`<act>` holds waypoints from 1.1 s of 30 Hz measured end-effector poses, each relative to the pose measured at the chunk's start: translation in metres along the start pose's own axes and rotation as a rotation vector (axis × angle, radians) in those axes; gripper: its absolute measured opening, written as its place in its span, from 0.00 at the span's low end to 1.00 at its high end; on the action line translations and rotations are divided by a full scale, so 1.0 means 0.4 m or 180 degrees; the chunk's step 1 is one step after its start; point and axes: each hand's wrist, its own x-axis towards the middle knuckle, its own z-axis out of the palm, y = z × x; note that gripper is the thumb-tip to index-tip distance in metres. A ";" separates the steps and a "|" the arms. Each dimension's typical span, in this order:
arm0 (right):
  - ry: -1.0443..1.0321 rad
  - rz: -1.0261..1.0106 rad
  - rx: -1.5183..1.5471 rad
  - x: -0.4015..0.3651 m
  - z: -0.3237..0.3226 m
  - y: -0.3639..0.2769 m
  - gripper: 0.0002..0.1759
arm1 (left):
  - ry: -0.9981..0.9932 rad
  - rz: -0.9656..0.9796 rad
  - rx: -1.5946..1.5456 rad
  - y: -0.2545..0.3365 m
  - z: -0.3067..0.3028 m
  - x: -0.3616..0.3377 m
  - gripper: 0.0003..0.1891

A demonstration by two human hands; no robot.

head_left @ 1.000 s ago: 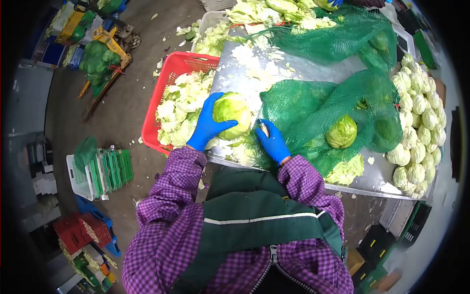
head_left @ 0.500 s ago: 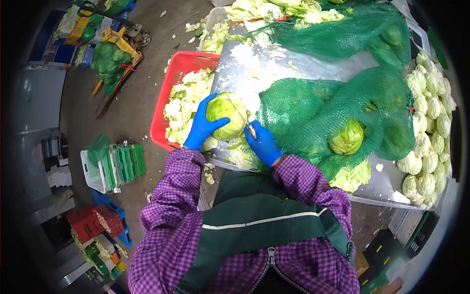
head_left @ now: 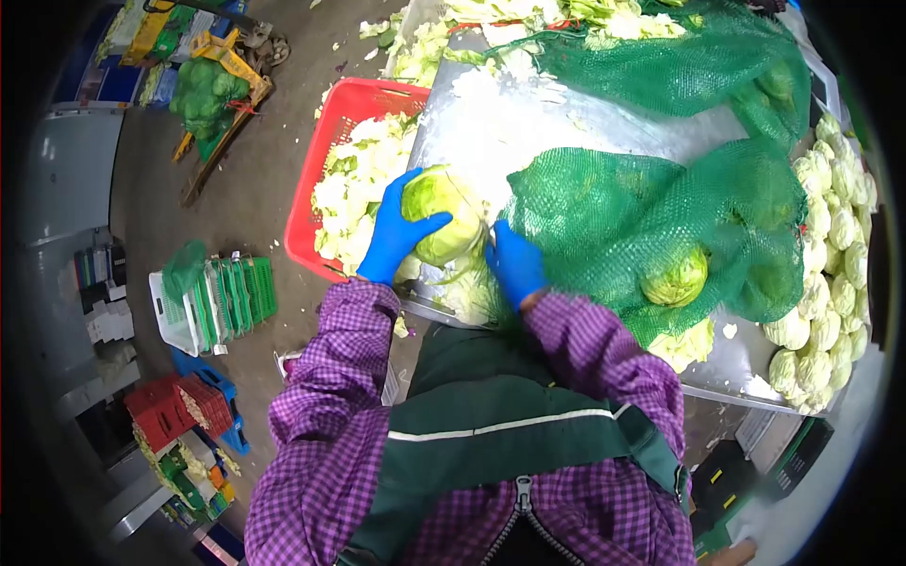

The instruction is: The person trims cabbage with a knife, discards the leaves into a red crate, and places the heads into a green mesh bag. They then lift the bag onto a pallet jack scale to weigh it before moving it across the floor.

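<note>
My left hand, in a blue glove, grips a pale green cabbage from its left side, thumb across the front. The cabbage is held over the near left edge of the metal table. At the cabbage's right side is my right hand, also gloved in blue, with its fingers closed. A small knife is in it, mostly hidden by the fingers. Trimmed leaves lie beneath the cabbage. Just right of my right hand spreads a green mesh sack with cabbages inside; one cabbage shows at its opening.
A red crate of cut leaves stands against the table's left side. Peeled cabbages are piled at the right end. Another mesh sack and loose leaves lie at the far side. Stacked crates stand on the floor at left.
My right hand has turned and moved slightly up and right, so the knife is now mostly hidden. The cabbage in my left hand has tilted a little.
</note>
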 end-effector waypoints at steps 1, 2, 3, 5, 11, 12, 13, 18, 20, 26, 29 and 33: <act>0.0125 -0.0068 -0.0086 0.038 0.003 0.011 0.11 | 0.0132 -0.0079 -0.0097 -0.001 0.003 0.011 0.40; 0.0255 -0.0124 -0.0167 0.063 -0.004 0.007 0.10 | 0.0248 -0.0161 -0.0191 -0.005 0.004 0.020 0.39; 0.0119 -0.0133 -0.0070 0.068 -0.015 0.004 0.09 | 0.0239 -0.0221 -0.0199 -0.014 -0.001 0.033 0.38; -0.0103 0.0011 -0.0161 0.054 -0.059 -0.028 0.08 | 0.0095 -0.0430 -0.0477 0.028 -0.001 0.041 0.38; -0.0645 0.0264 -0.0746 0.180 0.111 0.119 0.15 | -0.0065 -0.0058 -0.0216 -0.021 -0.022 0.027 0.39; -0.0624 0.0191 -0.0746 0.223 0.095 0.119 0.15 | 0.0006 0.0040 -0.0162 -0.016 -0.023 0.007 0.40; -0.0776 -0.0729 -0.0831 0.246 0.070 0.120 0.15 | -0.0012 -0.0116 -0.0585 -0.020 -0.039 0.000 0.41; -0.2880 0.0686 0.0724 0.374 -0.099 -0.046 0.16 | -0.0205 -0.0048 -0.1137 -0.075 -0.109 -0.042 0.45; -0.2835 0.0792 0.1060 0.411 -0.113 -0.098 0.16 | -0.0087 -0.0112 -0.1300 -0.081 -0.122 -0.063 0.47; -0.2771 0.1423 0.1734 0.499 -0.012 -0.091 0.18 | 0.0127 -0.0665 -0.0917 -0.053 -0.112 -0.133 0.47; -0.1830 0.0348 0.1352 0.447 0.003 -0.085 0.24 | 0.1111 -0.0425 -0.0206 -0.009 -0.028 -0.186 0.48; -0.2093 0.0890 0.1226 0.384 0.010 -0.031 0.41 | 0.1554 -0.1718 -0.2282 0.162 0.064 -0.217 0.51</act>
